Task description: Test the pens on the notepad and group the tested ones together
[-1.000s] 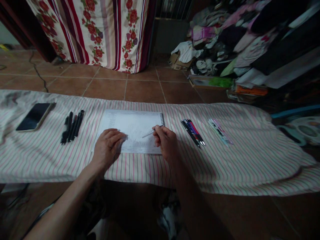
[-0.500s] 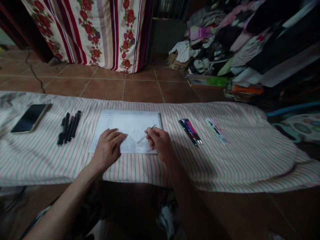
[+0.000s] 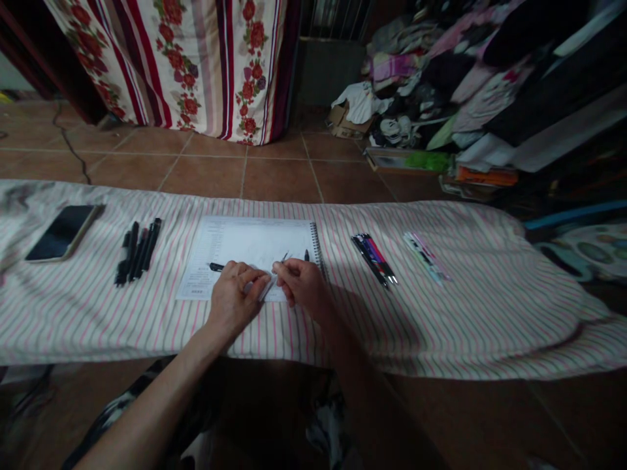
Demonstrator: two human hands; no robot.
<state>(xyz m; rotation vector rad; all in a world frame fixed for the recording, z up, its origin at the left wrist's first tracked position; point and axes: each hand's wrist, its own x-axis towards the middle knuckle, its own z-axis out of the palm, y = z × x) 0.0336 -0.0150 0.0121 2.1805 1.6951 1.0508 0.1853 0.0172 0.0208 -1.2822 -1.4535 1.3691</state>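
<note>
A spiral-bound notebook [image 3: 245, 235] lies open on a striped cloth, its coil on the right. My right hand [image 3: 302, 282] pinches a slim pale pen [image 3: 267, 288] with a thin dark end pointing up and away. Close against it, the bent fingers of my left hand [image 3: 239, 290] are closed at the pen's lower, whitish end; the contact is partly hidden. A black pen [image 3: 215, 267] sticks out to the left from behind my left hand, the rest of it covered. Beside the coil, beyond my right hand, shows a small black piece [image 3: 306, 255], too small to name.
Several black pens [image 3: 140, 251] lie left of the notebook, with a phone [image 3: 63, 233] farther left. To the right are several dark and purple pens [image 3: 375, 260] and several pastel pens [image 3: 426, 258]. Beyond the striped cloth [image 3: 470, 313] is a tiled floor with piled clothes [image 3: 401, 65].
My left hand has moved right across the page to the slim pen, uncovering the black pen's end. My right hand has shifted slightly left and nearer, exposing the small black piece.
</note>
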